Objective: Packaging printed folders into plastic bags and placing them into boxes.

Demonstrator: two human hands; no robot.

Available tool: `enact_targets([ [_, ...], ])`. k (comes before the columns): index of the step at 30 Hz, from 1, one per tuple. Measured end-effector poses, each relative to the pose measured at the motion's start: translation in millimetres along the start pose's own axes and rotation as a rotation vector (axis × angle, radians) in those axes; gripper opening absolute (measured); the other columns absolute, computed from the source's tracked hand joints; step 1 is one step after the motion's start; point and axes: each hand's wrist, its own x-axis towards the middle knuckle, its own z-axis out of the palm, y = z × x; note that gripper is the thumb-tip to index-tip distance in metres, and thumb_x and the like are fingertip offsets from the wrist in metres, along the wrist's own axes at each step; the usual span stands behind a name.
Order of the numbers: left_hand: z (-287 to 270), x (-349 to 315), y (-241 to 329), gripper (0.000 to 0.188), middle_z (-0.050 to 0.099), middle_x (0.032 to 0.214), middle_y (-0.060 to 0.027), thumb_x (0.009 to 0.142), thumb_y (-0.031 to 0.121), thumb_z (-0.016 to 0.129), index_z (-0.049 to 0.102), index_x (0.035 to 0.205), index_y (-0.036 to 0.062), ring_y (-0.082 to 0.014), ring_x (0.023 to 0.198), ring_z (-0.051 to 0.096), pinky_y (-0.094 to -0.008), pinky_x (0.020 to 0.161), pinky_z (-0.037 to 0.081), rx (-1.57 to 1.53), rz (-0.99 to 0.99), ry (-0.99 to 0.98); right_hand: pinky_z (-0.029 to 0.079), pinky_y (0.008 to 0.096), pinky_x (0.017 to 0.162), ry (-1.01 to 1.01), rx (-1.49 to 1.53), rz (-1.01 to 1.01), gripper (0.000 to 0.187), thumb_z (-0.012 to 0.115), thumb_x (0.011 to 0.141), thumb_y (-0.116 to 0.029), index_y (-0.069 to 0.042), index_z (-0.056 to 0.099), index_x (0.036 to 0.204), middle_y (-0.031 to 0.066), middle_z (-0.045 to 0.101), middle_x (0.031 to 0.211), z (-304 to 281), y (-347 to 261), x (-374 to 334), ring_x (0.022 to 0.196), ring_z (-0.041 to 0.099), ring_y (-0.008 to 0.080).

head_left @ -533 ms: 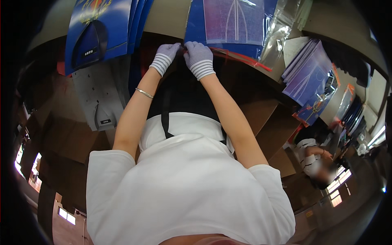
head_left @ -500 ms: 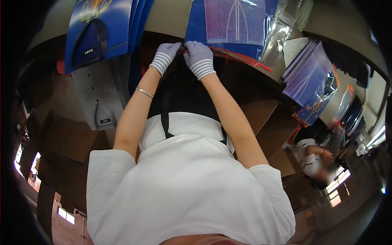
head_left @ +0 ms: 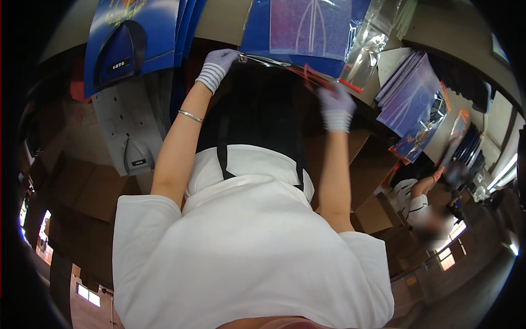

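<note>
Both my hands wear light purple knit gloves with striped cuffs. My left hand (head_left: 223,60) is closed at the near left corner of a clear plastic bag (head_left: 266,60), its fingertips pinching the edge. The bag lies about a blue printed card (head_left: 257,33) at the table's near edge, with a paler purple sheet (head_left: 309,30) on top. My right hand (head_left: 336,104) is smeared by motion below the bag's right part. Close to its fingers runs a thin red strip (head_left: 308,77), partly looped; whether the fingers grip it is not clear.
Blue printed cards (head_left: 131,44) hang over the table edge at left, above grey panels (head_left: 123,129). At right lie a stack of purple sheets (head_left: 408,98) and more bagged cards (head_left: 424,137). Cardboard boxes (head_left: 378,211) stand below; another person (head_left: 419,197) is at far right.
My right hand has moved right and toward me, away from my left hand, along the bag's near edge. The left hand has shifted slightly left. The red strip now rises in a loop.
</note>
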Motion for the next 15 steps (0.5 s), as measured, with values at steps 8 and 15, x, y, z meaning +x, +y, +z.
enact_targets([
  [8, 17.4, -17.8, 18.8, 0.042, 0.062, 0.101, -0.0115, 0.091, 0.036, 0.048, 0.053, 0.109, -0.0005, -0.0224, 0.095, 0.059, -0.0335, 0.079, 0.049, -0.123, -0.341, -0.411, 0.049, 0.0417, 0.066, 0.08, -0.651, 0.672, 0.031, 0.062, 0.073, -0.027, -0.001, 0.061, 0.089, 0.0195, 0.064, 0.078, -166.1, 323.1, -135.9, 0.068, 0.059, 0.0354],
  [15, 33.2, -10.6, 55.3, 0.08, 0.027, 0.136, -0.0278, 0.088, 0.061, 0.014, 0.025, 0.132, -0.0046, -0.0382, 0.128, 0.027, -0.0487, 0.106, 0.025, -1.112, -0.148, -0.367, 0.048, 0.0389, 0.081, -0.604, -0.247, -0.472, 0.032, 0.045, 0.076, -0.002, -0.004, 0.058, 0.105, 0.0167, 0.062, 0.098, 42.1, 27.0, -29.5, 0.092, 0.06, 0.0318],
])
